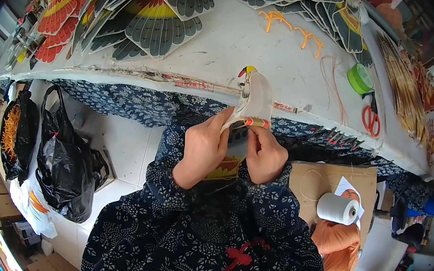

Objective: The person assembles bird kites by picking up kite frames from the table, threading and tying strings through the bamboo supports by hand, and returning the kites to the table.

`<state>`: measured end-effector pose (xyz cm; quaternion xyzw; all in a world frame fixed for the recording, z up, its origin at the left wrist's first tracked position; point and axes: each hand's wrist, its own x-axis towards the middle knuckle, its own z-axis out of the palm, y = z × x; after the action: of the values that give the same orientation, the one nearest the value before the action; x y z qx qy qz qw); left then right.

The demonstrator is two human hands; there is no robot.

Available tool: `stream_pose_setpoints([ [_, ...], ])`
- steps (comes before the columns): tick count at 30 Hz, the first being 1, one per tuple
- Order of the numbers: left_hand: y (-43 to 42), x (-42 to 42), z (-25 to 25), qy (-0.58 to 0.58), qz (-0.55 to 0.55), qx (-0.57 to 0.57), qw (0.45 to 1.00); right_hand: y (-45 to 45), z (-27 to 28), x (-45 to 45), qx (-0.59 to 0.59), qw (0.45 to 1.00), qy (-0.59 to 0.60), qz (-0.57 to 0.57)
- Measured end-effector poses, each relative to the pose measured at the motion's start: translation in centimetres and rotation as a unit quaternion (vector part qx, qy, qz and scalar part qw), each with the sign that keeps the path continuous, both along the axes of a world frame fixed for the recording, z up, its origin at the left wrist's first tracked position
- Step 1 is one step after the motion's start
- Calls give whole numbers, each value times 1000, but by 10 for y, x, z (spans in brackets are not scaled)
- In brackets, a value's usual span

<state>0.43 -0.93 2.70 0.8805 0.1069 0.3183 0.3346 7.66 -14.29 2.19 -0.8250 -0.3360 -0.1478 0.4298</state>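
Note:
In front of me, at the table's near edge, a bird-shaped kite piece (258, 98) is held up. It has a pale body, a yellow-and-black head and a red beak. My left hand (199, 147) is closed on its lower left side, fingers pinching the edge. My right hand (266, 156) pinches the lower right corner, close to a band with red and tan marks. Below the hands, partly hidden by them, lies a yellow-and-grey painted piece (224, 169) over my lap.
Painted wing pieces (159, 27) pile up on the white table (209, 62). Orange strips (275, 19), a green tape roll (360, 78), red-handled scissors (371, 121) and thin sticks (403, 76) lie there too. A white thread spool (337, 208) stands at right; black bags (69, 167) at left.

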Motion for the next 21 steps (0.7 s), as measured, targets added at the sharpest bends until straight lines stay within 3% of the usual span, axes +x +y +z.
stream_pose_setpoints([
  [21,2,-6,-4,-31,14,16,999,20,-10,-8,47,999,0,-22],
])
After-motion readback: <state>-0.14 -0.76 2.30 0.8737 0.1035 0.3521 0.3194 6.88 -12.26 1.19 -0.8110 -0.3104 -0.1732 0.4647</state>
